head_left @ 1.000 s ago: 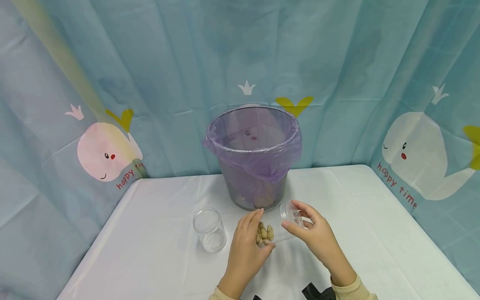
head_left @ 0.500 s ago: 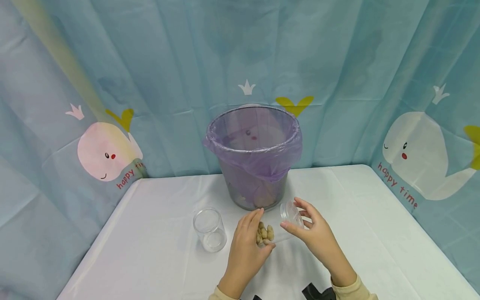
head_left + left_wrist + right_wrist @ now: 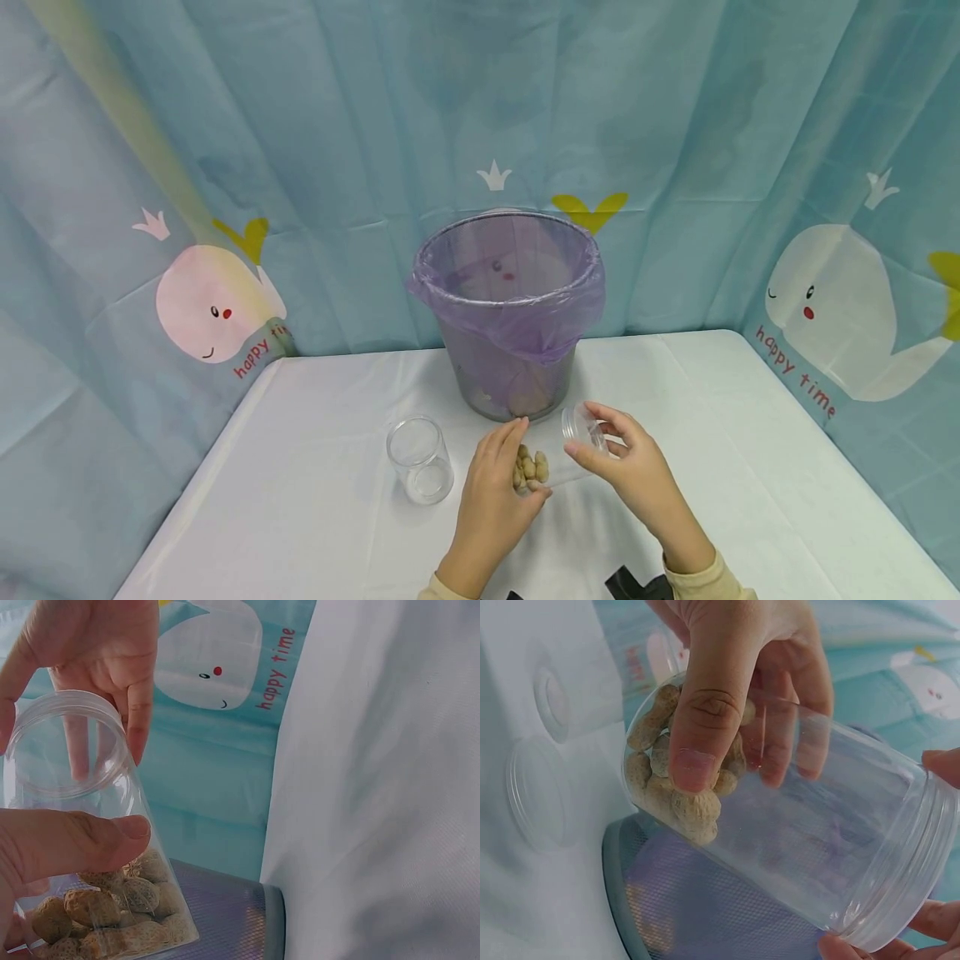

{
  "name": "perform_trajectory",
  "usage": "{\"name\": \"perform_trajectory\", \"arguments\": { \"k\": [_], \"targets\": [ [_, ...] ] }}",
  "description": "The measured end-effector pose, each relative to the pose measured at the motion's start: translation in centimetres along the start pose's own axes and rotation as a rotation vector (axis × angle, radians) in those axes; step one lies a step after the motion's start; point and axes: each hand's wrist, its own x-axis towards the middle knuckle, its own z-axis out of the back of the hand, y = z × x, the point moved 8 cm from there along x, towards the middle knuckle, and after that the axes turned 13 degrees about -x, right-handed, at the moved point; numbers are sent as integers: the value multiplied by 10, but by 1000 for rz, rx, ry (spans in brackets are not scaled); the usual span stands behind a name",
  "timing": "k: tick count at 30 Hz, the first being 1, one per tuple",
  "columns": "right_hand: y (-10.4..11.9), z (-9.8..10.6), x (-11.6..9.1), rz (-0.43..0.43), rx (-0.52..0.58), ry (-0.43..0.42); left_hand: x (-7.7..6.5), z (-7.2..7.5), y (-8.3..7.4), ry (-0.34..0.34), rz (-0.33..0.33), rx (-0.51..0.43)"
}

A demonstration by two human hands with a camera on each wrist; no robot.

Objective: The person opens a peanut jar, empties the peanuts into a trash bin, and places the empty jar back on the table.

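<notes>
A clear jar (image 3: 802, 817) lies tilted between my two hands, its ridged mouth end towards the right. Several unshelled peanuts (image 3: 530, 467) are heaped at its base end. My left hand (image 3: 491, 492) grips the jar near that base, with the thumb across the wall. At the mouth end, my right hand (image 3: 633, 471) holds the rim between thumb and fingers. Some right fingers show through the clear wall in the left wrist view. Whether a clear lid covers the mouth is hard to tell. A second clear jar (image 3: 422, 462), with nothing visible inside, stands upright to the left.
Behind the hands stands a mesh bin (image 3: 510, 383) lined with a purple bag (image 3: 517, 329). A white cloth covers the table (image 3: 315, 467). Blue printed curtains (image 3: 345, 167) hang along the back and both sides.
The right fingers spread slightly at the jar's mouth half a second ago and are back around it now. The left hand, peanuts and second jar look unchanged.
</notes>
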Motion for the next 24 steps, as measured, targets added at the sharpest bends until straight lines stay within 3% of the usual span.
{"name": "perform_trajectory", "arguments": {
  "k": [6,15,24],
  "targets": [
    [2,-1,0,13,6,10,0,0,0,-2,-2,6],
    [-4,-3,-1,-71,-20,26,0,1,-2,1,-4,12],
    [-1,-3,-2,-38,-4,28,0,1,-2,-4,-4,13]
  ]
}}
